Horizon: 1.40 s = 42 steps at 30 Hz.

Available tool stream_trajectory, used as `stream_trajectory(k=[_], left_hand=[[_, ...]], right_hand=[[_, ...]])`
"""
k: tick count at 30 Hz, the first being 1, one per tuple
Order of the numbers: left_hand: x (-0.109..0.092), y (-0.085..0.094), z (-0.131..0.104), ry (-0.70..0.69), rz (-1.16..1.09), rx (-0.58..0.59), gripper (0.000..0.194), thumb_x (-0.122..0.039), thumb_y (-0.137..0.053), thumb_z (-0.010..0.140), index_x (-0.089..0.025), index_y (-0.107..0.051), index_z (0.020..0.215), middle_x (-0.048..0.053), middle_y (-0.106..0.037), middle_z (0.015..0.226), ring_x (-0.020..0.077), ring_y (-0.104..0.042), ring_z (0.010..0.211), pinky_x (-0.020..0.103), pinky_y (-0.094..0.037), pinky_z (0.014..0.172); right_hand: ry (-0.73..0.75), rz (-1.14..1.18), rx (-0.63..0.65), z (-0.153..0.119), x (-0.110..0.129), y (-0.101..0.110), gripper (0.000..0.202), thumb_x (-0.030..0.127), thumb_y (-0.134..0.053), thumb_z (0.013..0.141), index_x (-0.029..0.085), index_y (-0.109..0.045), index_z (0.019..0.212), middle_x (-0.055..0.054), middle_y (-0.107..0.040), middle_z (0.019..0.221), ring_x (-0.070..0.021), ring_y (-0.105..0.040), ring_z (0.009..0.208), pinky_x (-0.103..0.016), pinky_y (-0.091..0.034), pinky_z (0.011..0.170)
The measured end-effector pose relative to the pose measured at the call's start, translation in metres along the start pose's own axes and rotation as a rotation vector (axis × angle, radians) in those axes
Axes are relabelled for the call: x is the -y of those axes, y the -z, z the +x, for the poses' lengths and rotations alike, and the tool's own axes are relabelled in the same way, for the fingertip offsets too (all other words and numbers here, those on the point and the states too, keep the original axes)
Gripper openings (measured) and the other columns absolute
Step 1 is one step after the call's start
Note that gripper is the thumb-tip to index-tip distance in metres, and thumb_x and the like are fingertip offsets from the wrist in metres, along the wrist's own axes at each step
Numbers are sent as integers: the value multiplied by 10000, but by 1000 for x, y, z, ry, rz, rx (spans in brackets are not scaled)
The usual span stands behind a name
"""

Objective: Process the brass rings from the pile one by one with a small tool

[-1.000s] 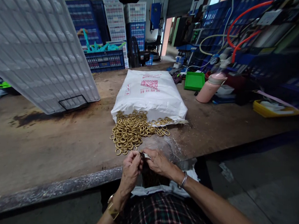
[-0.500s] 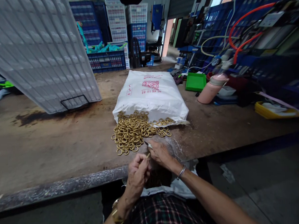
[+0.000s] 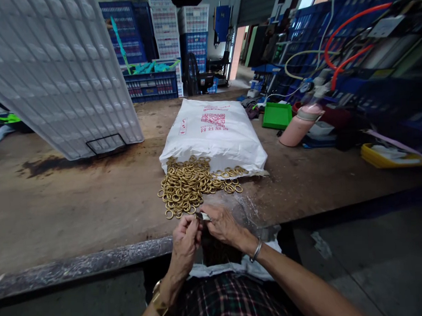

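Observation:
My left hand [image 3: 185,237] is closed, fingertips pinched on a brass ring that they largely cover at this moment. Closed around a small knife [image 3: 204,217] with a pale handle and a dark tip, my right hand [image 3: 222,226] brings that tip against the left fingertips. Both hands meet at the table's front edge, just in front of a heap of brass rings [image 3: 184,185]. The heap spills from the mouth of a white sack [image 3: 217,141] with red print, which lies flat on the table.
The wooden table [image 3: 75,212] has a worn front edge. A tall ribbed translucent panel [image 3: 61,81] leans at left. Toward the right are a green tray [image 3: 276,115], a pink bottle [image 3: 299,126] and a yellow tray [image 3: 391,157]. Crates [image 3: 150,85] stand behind.
My left hand has shifted slightly left and upward. The right hand has turned the knife and moved it down and left, so its tip now meets the left fingertips.

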<state>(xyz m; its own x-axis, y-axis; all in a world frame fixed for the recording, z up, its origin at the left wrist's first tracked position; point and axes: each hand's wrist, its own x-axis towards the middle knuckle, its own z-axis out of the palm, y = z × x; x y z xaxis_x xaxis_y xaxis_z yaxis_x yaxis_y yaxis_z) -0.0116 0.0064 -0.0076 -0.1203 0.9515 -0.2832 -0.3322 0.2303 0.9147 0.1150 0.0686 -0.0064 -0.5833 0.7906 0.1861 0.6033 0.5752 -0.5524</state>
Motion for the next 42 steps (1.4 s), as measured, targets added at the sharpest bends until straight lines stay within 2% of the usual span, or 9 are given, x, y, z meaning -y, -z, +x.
stream_trajectory(k=[13,17,20,23,26,31,36,39,42], left_hand=[[-2,1,1,-117,166,-51,333,-494,-603,721,-188,-483,667,-83,-403,489,56,-313,410,177,-246,402],[-6,3,2,-75,134,-45,362,-513,-626,691,-190,-470,646,-75,-417,499,58,-337,419,175,-239,394],[-14,2,-5,-42,115,-18,386,-543,-618,694,-190,-468,653,-79,-415,478,50,-318,398,170,-226,385],[-19,-2,-16,-7,124,97,369,-523,-617,722,-177,-499,669,-74,-428,449,44,-312,381,168,-225,381],[-16,-5,-20,70,-42,174,362,-515,-627,721,-174,-513,684,-65,-457,473,43,-311,378,170,-237,369],[-4,1,-8,157,-307,75,370,-496,-664,696,-149,-540,738,15,-603,730,41,-404,448,163,-255,370],[-5,8,-1,233,-431,42,360,-418,-751,621,-164,-532,751,4,-610,699,54,-453,457,157,-262,373],[-9,11,0,278,-534,49,357,-348,-762,618,-168,-577,864,-7,-599,688,60,-486,486,152,-293,388],[-11,12,4,330,-635,48,297,-313,-760,623,-141,-588,795,8,-597,695,64,-504,515,147,-316,393]], right_hand=[[-51,-85,176,-4,10,3,271,49,-405,670,170,-549,865,-30,-599,716,-141,-497,609,-239,-274,560],[-120,-156,218,0,15,4,269,74,-414,719,163,-547,935,-53,-631,760,-150,-523,610,-251,-261,550],[-186,-201,190,9,11,0,247,102,-437,749,157,-543,965,-77,-647,801,-158,-540,623,-259,-253,545],[-294,-227,117,19,0,-1,203,110,-430,788,152,-543,951,-80,-645,771,-160,-547,625,-260,-255,546],[-311,-214,-5,29,-8,0,156,147,-413,843,164,-533,943,-70,-645,783,-155,-559,650,-251,-276,564],[-364,-167,-67,43,-10,-4,143,274,-470,877,182,-519,976,-41,-653,806,-143,-591,681,-231,-292,569],[-364,-177,-51,49,-17,-8,135,169,-461,832,187,-570,908,-29,-637,733,-134,-564,641,-241,-275,554],[-334,-34,-129,46,-26,-8,147,162,-433,814,181,-577,796,-2,-586,647,-119,-493,578,-235,-281,546],[-310,234,-240,40,-30,-7,195,234,-410,823,177,-560,713,19,-539,600,-109,-448,560,-218,-320,550]])
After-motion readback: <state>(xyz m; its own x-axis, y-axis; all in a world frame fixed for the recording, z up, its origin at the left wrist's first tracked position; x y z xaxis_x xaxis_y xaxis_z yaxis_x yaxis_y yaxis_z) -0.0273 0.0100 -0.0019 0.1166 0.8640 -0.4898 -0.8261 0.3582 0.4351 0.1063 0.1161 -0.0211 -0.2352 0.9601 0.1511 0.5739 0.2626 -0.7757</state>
